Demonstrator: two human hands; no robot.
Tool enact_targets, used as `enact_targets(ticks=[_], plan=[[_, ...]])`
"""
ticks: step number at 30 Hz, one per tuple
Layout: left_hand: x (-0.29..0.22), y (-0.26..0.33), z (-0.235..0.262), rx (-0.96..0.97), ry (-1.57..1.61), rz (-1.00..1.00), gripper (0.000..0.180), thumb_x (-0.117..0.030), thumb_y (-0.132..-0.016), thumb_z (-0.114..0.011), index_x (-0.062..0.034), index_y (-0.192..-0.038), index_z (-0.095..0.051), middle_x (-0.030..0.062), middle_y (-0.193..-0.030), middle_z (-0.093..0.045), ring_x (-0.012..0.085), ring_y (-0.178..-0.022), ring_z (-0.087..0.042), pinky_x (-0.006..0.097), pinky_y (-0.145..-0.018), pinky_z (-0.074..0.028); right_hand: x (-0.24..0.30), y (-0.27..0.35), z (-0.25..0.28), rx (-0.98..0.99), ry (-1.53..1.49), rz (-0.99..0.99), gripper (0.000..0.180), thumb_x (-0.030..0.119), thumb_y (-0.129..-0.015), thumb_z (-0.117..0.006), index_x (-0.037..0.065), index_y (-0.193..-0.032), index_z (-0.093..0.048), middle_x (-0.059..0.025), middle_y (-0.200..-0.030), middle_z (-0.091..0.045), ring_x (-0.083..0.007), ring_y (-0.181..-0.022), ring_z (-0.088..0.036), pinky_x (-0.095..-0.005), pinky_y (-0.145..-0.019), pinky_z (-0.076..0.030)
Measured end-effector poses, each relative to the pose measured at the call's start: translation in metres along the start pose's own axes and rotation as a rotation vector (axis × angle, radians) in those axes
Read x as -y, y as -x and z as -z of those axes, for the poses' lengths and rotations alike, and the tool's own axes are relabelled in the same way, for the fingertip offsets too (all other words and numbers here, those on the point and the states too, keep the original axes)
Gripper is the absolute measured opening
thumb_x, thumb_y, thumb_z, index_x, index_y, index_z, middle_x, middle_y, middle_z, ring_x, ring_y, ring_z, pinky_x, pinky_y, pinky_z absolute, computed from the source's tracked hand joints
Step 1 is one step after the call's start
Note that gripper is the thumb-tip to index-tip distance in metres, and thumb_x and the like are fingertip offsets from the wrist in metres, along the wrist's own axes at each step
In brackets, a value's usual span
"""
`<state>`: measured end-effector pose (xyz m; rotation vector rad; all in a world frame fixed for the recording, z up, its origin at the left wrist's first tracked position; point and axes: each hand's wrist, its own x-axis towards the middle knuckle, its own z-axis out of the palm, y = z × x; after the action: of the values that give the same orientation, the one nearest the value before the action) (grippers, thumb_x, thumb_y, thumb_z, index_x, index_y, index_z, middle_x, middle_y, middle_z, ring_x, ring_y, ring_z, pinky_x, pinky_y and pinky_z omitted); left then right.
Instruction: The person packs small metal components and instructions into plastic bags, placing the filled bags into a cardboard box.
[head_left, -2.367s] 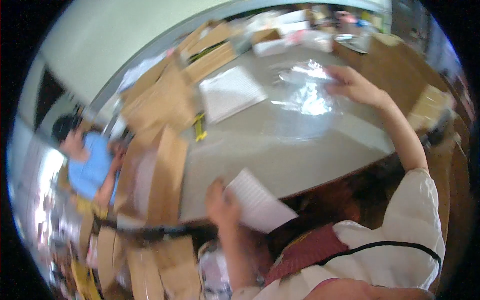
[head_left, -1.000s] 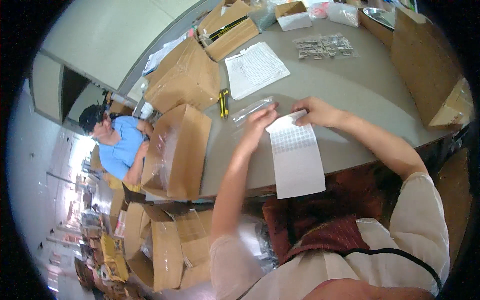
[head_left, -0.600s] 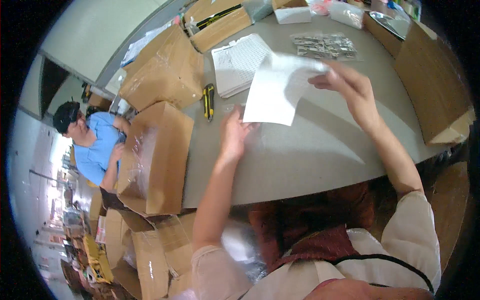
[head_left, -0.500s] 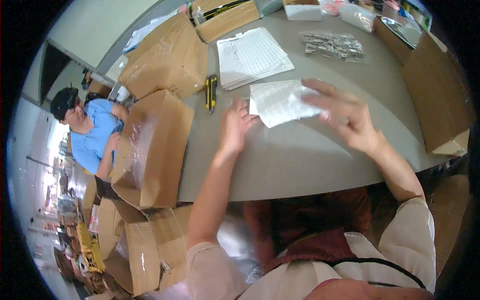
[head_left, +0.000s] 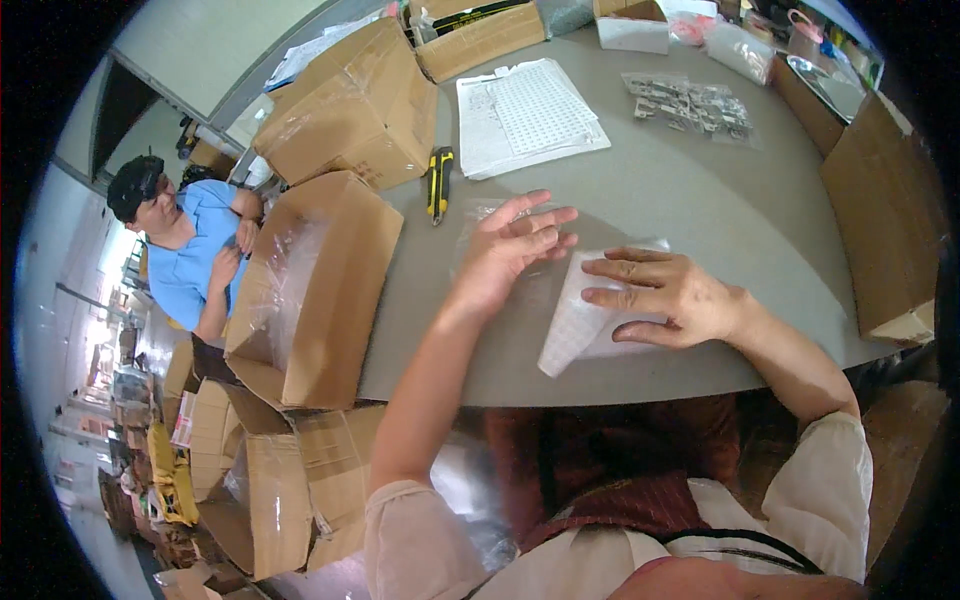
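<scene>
My left hand [head_left: 510, 250] hovers over the grey table with its fingers apart and the palm partly turned up, holding nothing. Under and beside its fingers lies a thin clear plastic bag [head_left: 478, 228], partly hidden by the hand. My right hand [head_left: 670, 298] rests with spread fingers on a whitish, translucent plastic packet [head_left: 567, 335] near the table's front edge. One end of the packet looks folded or raised; its far side is covered by the hand, and its contents cannot be made out.
Left of the hands lie a yellow-black utility knife [head_left: 439, 186] and an open cardboard box [head_left: 345, 290]. Farther back are printed sheets [head_left: 530, 118] and a clear bag of small metal parts [head_left: 690, 106]. Another cardboard box [head_left: 885, 220] stands right. A person in blue [head_left: 195, 255] sits left.
The whitish packet has come nearer to me and right, under my right hand. My left hand has moved right and is now away from it. A clear bag now shows by my left hand.
</scene>
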<state>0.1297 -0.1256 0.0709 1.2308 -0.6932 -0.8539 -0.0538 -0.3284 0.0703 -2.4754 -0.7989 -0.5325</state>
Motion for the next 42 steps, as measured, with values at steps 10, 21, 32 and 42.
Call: enact_targets(ticks=[10,21,32,42], plan=[[0.01,-0.004,0.003,0.0,0.064,0.086,0.047,-0.021,-0.096,-0.065,0.0066,-0.132,-0.054,0.0203,-0.123,-0.067,0.0296,-0.108,-0.07,0.037,-0.094,-0.055,-0.009,-0.009,0.005,-0.367,-0.733,-0.628,0.017,0.005,-0.096,-0.065,-0.001,-0.11,-0.073,-0.0049,-0.101,-0.075,-0.0108,-0.094,-0.068,-0.0268,-0.086,-0.054],[-0.001,0.004,-0.01,0.314,-0.152,0.466,0.082,-0.067,-0.102,-0.031,0.0058,-0.127,-0.06,0.0201,-0.118,-0.07,0.0281,-0.107,-0.071,0.04,-0.094,-0.055,-0.037,-0.006,0.032,-0.823,-0.873,-0.739,0.028,-0.002,-0.095,-0.051,0.003,-0.111,-0.072,-0.0027,-0.103,-0.07,-0.0089,-0.084,-0.061,-0.0255,-0.073,-0.049],[0.006,0.001,-0.016,0.142,0.147,0.373,0.065,-0.051,-0.107,-0.04,0.005,-0.139,-0.048,0.0218,-0.13,-0.064,0.0296,-0.115,-0.066,0.037,-0.098,-0.053,-0.007,-0.024,0.01,-0.72,-0.89,-0.746,0.036,0.0,-0.087,-0.055,0.002,-0.122,-0.061,-0.0091,-0.121,-0.063,-0.0152,-0.102,-0.06,-0.0305,-0.081,-0.053],[0.008,0.001,-0.005,-0.086,0.022,0.28,0.036,-0.032,-0.099,-0.063,-0.001,-0.118,-0.06,0.0092,-0.1,-0.07,0.0162,-0.08,-0.07,0.027,-0.067,-0.056,-0.012,-0.028,0.02,-0.511,-0.99,-1.009,0.05,0.024,-0.097,-0.067,0.006,-0.139,-0.048,-0.01,-0.098,-0.062,-0.0172,-0.088,-0.067,-0.0368,-0.07,-0.066]])
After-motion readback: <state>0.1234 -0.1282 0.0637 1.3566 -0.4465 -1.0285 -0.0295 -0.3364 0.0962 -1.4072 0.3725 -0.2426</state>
